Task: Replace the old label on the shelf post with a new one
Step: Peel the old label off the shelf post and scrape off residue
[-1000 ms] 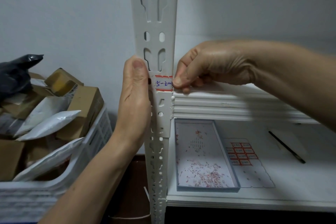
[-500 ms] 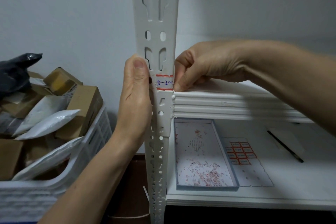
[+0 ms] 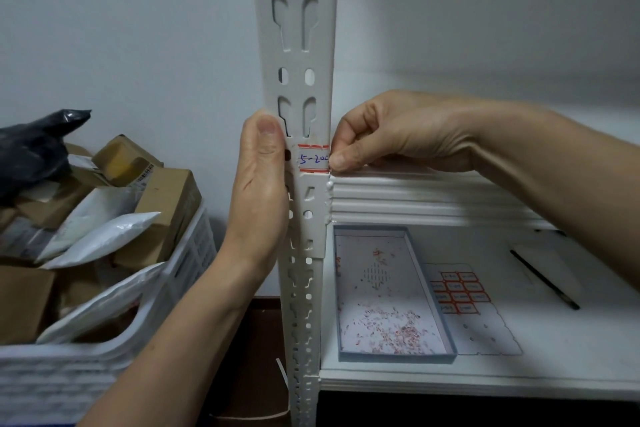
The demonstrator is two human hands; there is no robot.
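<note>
A white slotted shelf post (image 3: 298,28) runs up the middle of the head view. A small white label (image 3: 311,159) with red stripes and blue handwriting is stuck on it, just above the shelf joint. My left hand (image 3: 259,191) wraps the post from the left, thumb pointing up beside the label. My right hand (image 3: 398,132) comes in from the right with curled fingers. Its thumb tip presses the label's right edge at the post's corner, and its other fingertips are hidden behind the post. A sheet of red-bordered labels (image 3: 460,291) lies on the lower shelf.
A shallow blue-grey tray (image 3: 429,295) with red paper scraps lies on the lower shelf board (image 3: 554,357), beside the label sheet. A black pen (image 3: 543,279) lies further right. To the left, a white crate (image 3: 104,367) holds cardboard boxes, mailers and a black bag (image 3: 31,146).
My right hand has shifted slightly at the label's right edge, fingers curling tighter against the post corner. My left hand stays on the post. The label is still stuck in place.
</note>
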